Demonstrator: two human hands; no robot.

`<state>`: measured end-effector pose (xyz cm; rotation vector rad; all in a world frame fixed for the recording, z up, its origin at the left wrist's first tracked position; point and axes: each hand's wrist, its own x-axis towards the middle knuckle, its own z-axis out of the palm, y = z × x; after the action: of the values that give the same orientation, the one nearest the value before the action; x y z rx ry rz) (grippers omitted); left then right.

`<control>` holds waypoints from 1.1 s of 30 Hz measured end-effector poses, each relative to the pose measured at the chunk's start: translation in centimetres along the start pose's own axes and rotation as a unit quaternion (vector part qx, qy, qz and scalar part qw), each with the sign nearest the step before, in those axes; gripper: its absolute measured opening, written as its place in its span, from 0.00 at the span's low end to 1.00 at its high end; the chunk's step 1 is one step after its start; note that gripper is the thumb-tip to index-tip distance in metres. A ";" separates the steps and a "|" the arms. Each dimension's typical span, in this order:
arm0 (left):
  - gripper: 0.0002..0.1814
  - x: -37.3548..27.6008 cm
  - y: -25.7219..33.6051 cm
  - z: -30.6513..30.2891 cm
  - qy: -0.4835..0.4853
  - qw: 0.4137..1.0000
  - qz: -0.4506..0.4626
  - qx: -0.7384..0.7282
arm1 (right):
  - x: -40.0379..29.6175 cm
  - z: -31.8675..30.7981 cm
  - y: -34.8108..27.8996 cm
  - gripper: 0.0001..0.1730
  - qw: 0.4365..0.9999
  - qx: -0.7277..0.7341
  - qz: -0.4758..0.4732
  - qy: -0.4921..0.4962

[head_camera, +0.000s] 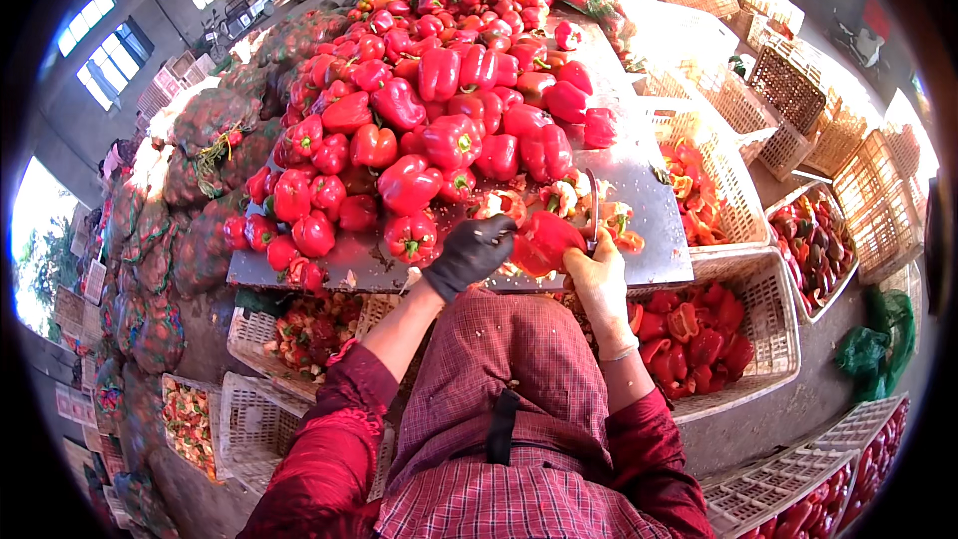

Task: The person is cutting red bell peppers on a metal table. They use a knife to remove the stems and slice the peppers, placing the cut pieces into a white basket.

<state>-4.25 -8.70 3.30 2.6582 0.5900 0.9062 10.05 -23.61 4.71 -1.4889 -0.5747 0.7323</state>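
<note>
A red bell pepper (546,243) is between my hands at the near edge of the metal-topped table (658,232). My left hand (475,251), in a black glove, has its fingers curled against the pepper's left side; the fingertips are partly hidden. On the other side, my right hand (601,277), in a pale glove, grips a curved metal coring tool (594,202) whose thin blade rises above the fist. Its thumb lies along the pepper's right edge. Cut pepper cores (570,193) with pale seeds lie just beyond the pepper.
A heap of whole red peppers (449,138) covers much of the table. Below its right edge a plastic crate (778,314) holds cored red peppers; a crate (251,333) of scraps sits left. Full mesh sacks (213,239) line the left, stacked crates (872,195) the right.
</note>
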 end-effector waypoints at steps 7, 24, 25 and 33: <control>0.12 -0.3 -0.5 -2.9 0.127 0.986 0.011 0.106 | 0.7 -0.6 1.1 0.14 1.000 0.007 -0.015 0.026; 0.11 -0.5 -1.0 1.8 0.063 0.989 -0.059 0.119 | 0.2 -18.3 -0.9 0.14 0.953 -0.091 -0.025 0.287; 0.14 0.3 -3.4 2.9 0.073 0.987 -0.009 0.143 | -0.5 -20.1 0.1 0.15 0.940 -0.184 -0.013 0.286; 0.20 3.3 -11.4 4.9 -0.326 0.932 -0.058 0.146 | -2.7 -18.7 6.2 0.15 0.975 -0.009 0.065 0.213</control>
<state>-2.04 2.27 -3.01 2.8928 0.7340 -0.1358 21.56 -38.55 -1.60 -1.6509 -0.1592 0.4843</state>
